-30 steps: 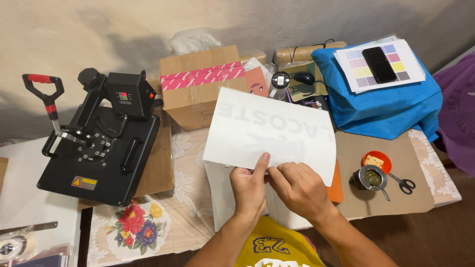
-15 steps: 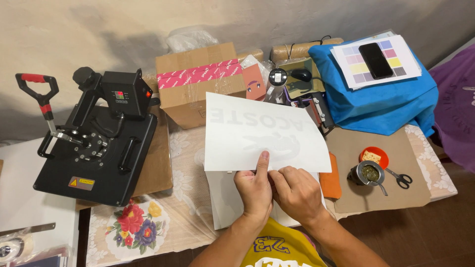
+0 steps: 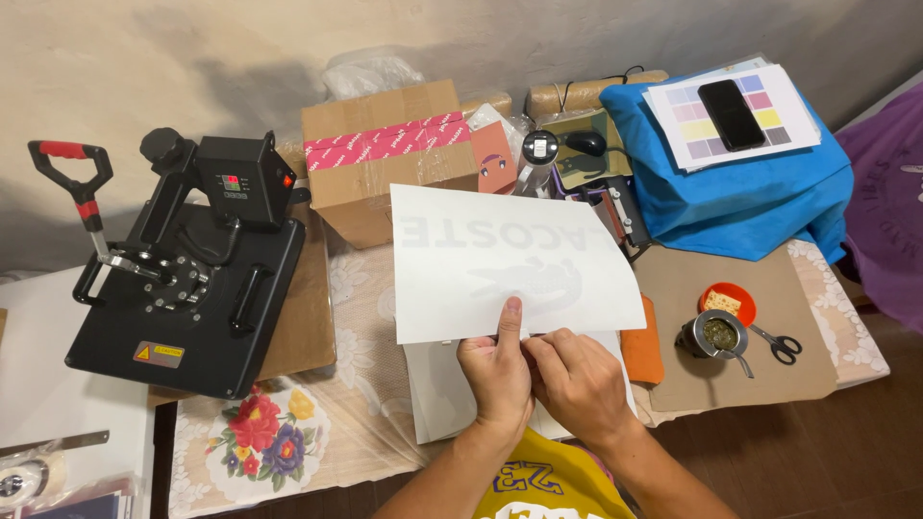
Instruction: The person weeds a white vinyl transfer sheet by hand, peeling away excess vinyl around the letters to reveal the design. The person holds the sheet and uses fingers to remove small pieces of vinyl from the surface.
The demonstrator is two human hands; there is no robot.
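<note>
Over at the left edge of the desk (image 3: 375, 423), a black heat press (image 3: 187, 279) sat closed, its red-tipped handle (image 3: 72, 178) raised toward the wall. Just right of it, against the back edge, stood a cardboard box (image 3: 385, 159) crossed by a pink strip of tape. In front of the box, near the middle of the desk's front edge, a white sheet (image 3: 510, 264) with faint mirrored printing was lifted at a tilt above other pale sheets (image 3: 437, 384) that lay flat on the lace cloth. The left hand (image 3: 495, 370) pinched the sheet's lower edge, its thumb pressed up onto the paper and the remaining fingers curled underneath. Touching it, the right hand (image 3: 577, 380) was closed with its fingers bunched at the same lower edge; whether they gripped the top sheet or a layer under it could not be told. Right of the hands, an orange pad (image 3: 642, 351) lay beside a brown mat (image 3: 731, 375) that carried a metal cup (image 3: 713, 334), a small orange dish (image 3: 728, 303) and scissors (image 3: 777, 344). At the back right corner, a blue cloth (image 3: 740, 192) was heaped, and on it rested a colour chart (image 3: 735, 115) with a dark phone (image 3: 731, 101) on top. A purple garment (image 3: 889, 211) hung past the right edge.
</note>
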